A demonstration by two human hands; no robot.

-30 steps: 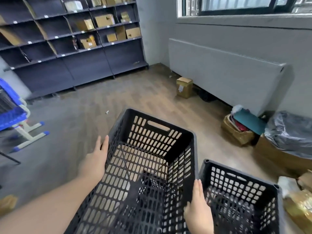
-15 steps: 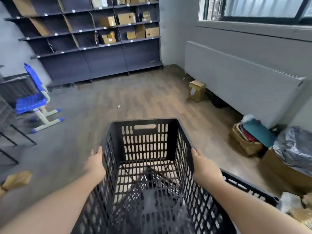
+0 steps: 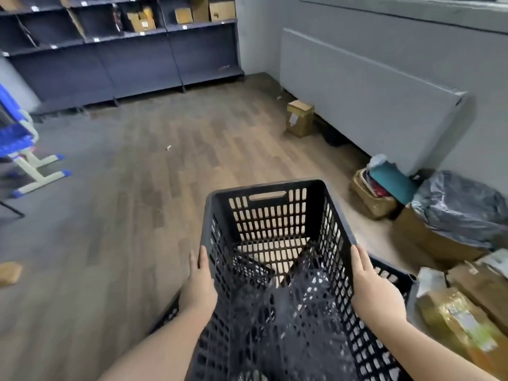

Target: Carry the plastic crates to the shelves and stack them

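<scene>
Black crate (image 3: 270, 215) is held btwn both hands: left hand (image 3: 198, 287) flat on its left wall, right hand (image 3: 371, 284) flat on the right, fingers straight, nothing clenched. Shelves (image 3: 123, 56) well ahead.

Your left hand (image 3: 198, 286) and right hand (image 3: 371, 287) reach forward, bare forearms level, straight fingers pressed flat, palms facing each other.

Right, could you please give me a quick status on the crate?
Both hands, left and right, pressed flat on the black crate's sides, crate lifted. Shelves ahead across the floor. Small cardboard box off right, path open.
</scene>
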